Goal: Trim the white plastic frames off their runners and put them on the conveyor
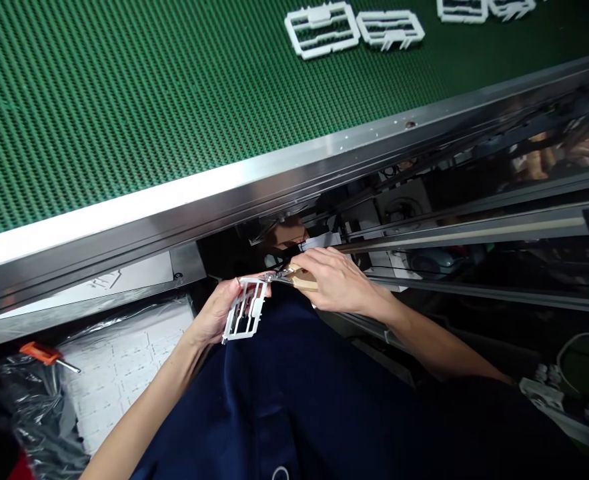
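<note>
On the near side of the green belt (124,100), the left hand (218,312) grips a white plastic frame (257,307), while the right hand (339,281) is closed around the handles of pliers (301,279), their tip at the frame's upper corner; work on this piece is judged under way, not finished. Upon the belt, toward its right, lie other white frames (321,15); whether these are done or left cannot be determined.
</note>
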`<action>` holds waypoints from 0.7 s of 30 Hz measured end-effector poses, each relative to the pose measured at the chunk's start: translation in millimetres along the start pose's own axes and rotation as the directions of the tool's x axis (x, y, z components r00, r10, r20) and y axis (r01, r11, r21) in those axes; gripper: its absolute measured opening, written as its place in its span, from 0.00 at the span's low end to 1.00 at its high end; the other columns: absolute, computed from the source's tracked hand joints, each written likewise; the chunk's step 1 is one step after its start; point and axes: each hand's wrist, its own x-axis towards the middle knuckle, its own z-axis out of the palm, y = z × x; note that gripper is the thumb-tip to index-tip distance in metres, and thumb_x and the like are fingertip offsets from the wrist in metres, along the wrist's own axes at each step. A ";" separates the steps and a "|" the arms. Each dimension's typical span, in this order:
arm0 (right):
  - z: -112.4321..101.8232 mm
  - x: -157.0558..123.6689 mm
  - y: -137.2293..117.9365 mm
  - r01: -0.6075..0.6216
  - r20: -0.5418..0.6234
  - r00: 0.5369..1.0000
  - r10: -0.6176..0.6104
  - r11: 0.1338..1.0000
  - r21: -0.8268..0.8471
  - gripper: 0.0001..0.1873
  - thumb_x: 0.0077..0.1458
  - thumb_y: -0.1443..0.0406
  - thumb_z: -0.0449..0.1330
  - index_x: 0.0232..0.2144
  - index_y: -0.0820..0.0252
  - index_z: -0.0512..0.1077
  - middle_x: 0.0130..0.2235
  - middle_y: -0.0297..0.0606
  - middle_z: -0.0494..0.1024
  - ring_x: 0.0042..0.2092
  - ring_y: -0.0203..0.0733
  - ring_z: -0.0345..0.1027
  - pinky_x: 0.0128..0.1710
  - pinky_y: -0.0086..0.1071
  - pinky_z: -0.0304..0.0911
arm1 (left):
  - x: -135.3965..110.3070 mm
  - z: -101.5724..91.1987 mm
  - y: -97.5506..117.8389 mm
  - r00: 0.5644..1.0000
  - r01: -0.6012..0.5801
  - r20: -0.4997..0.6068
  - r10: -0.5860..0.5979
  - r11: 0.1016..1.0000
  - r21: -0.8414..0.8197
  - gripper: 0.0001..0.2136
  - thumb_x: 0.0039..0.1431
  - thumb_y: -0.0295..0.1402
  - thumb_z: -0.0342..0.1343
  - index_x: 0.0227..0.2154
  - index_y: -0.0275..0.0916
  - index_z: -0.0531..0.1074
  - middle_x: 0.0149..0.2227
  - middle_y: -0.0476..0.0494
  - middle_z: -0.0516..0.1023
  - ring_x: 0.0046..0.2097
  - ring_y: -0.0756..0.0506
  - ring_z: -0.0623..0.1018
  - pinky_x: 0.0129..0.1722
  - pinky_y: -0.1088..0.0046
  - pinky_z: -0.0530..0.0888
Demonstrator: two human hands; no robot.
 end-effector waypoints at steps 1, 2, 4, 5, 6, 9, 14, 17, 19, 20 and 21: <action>-0.9 0.0 -0.2 0.008 -0.001 1.000 -0.008 1.000 -0.021 0.11 0.54 0.64 0.53 0.40 0.60 0.68 0.37 0.38 0.72 0.39 0.41 0.63 0.40 0.32 0.53 | -0.3 -0.8 -0.9 1.000 -0.004 0.013 0.004 1.000 0.007 0.29 0.49 0.55 0.57 0.43 0.33 0.76 0.34 0.38 0.75 0.25 0.51 0.66 0.22 0.78 0.65; -2.1 0.1 -0.5 0.015 0.004 1.000 -0.015 0.999 -0.040 0.11 0.54 0.65 0.53 0.40 0.60 0.68 0.36 0.38 0.72 0.39 0.41 0.63 0.40 0.32 0.53 | -0.6 -1.7 -1.8 1.000 -0.007 0.023 0.006 1.000 0.017 0.29 0.49 0.56 0.57 0.42 0.33 0.77 0.34 0.38 0.75 0.25 0.51 0.66 0.22 0.78 0.64; -4.5 0.2 -1.1 0.029 0.022 0.999 -0.028 0.998 -0.063 0.11 0.54 0.65 0.53 0.39 0.61 0.69 0.35 0.38 0.72 0.38 0.40 0.63 0.39 0.32 0.52 | -1.1 -4.1 -3.2 0.999 -0.011 0.031 0.009 0.999 0.042 0.30 0.48 0.57 0.56 0.40 0.33 0.77 0.34 0.38 0.74 0.25 0.50 0.66 0.22 0.77 0.64; -5.6 0.3 -1.4 0.036 0.033 0.999 -0.033 0.997 -0.068 0.11 0.53 0.65 0.53 0.39 0.61 0.69 0.35 0.38 0.72 0.37 0.40 0.63 0.39 0.32 0.52 | -1.4 -5.3 -3.8 0.999 -0.011 0.032 0.009 0.998 0.054 0.30 0.48 0.57 0.56 0.39 0.33 0.77 0.33 0.38 0.74 0.26 0.50 0.66 0.22 0.77 0.64; -6.4 0.4 -1.7 0.040 0.042 0.998 -0.037 0.997 -0.071 0.11 0.54 0.65 0.53 0.39 0.61 0.69 0.35 0.38 0.72 0.37 0.40 0.62 0.39 0.32 0.52 | -1.7 -6.5 -4.5 0.999 -0.012 0.032 0.010 0.998 0.064 0.30 0.48 0.58 0.56 0.39 0.33 0.77 0.33 0.38 0.74 0.26 0.50 0.66 0.23 0.77 0.65; -6.9 0.8 -1.9 0.050 0.050 0.998 -0.046 0.996 -0.072 0.10 0.54 0.64 0.53 0.39 0.61 0.69 0.35 0.38 0.72 0.36 0.39 0.62 0.39 0.32 0.52 | -2.6 -8.8 -6.3 0.999 -0.016 0.034 0.014 0.997 0.070 0.30 0.49 0.57 0.55 0.39 0.33 0.77 0.33 0.38 0.74 0.26 0.50 0.66 0.23 0.77 0.65; -6.6 1.1 -2.1 0.058 0.053 0.997 -0.055 0.996 -0.070 0.08 0.54 0.65 0.52 0.36 0.60 0.69 0.32 0.36 0.71 0.33 0.38 0.61 0.36 0.30 0.51 | -2.7 -9.2 -8.1 0.999 -0.010 0.047 0.008 0.999 0.048 0.31 0.48 0.57 0.56 0.43 0.34 0.76 0.34 0.38 0.74 0.26 0.50 0.66 0.21 0.78 0.64; -8.7 1.1 -3.4 0.049 0.064 0.997 -0.045 0.997 -0.051 0.08 0.54 0.65 0.52 0.35 0.59 0.70 0.30 0.35 0.71 0.31 0.36 0.61 0.32 0.30 0.50 | -2.1 -8.9 -8.4 0.998 -0.012 0.059 0.010 0.999 0.033 0.31 0.48 0.57 0.57 0.43 0.33 0.76 0.34 0.38 0.74 0.25 0.51 0.66 0.20 0.78 0.64; -10.1 1.3 -3.8 0.034 0.074 0.997 -0.033 0.999 -0.020 0.08 0.53 0.66 0.52 0.34 0.59 0.70 0.29 0.34 0.71 0.29 0.35 0.59 0.30 0.30 0.47 | -2.1 -8.9 -8.5 0.998 -0.012 0.068 0.010 1.000 0.015 0.30 0.48 0.57 0.57 0.42 0.33 0.76 0.33 0.38 0.74 0.25 0.51 0.66 0.21 0.79 0.64; -10.5 1.7 -3.4 0.020 0.078 0.997 -0.020 1.000 0.010 0.08 0.53 0.66 0.52 0.33 0.58 0.70 0.28 0.33 0.71 0.28 0.34 0.59 0.29 0.29 0.46 | -2.3 -9.0 -8.5 0.997 -0.010 0.072 0.009 1.000 0.005 0.30 0.48 0.57 0.57 0.42 0.33 0.77 0.33 0.39 0.74 0.25 0.52 0.66 0.21 0.79 0.64; -10.3 2.2 -2.7 -0.003 0.085 0.996 -0.001 0.999 0.054 0.08 0.53 0.66 0.52 0.33 0.58 0.70 0.28 0.32 0.71 0.27 0.33 0.58 0.28 0.29 0.45 | -2.5 -9.0 -8.4 0.997 -0.007 0.072 0.008 1.000 -0.006 0.29 0.48 0.56 0.57 0.41 0.33 0.77 0.33 0.40 0.74 0.25 0.52 0.66 0.21 0.79 0.64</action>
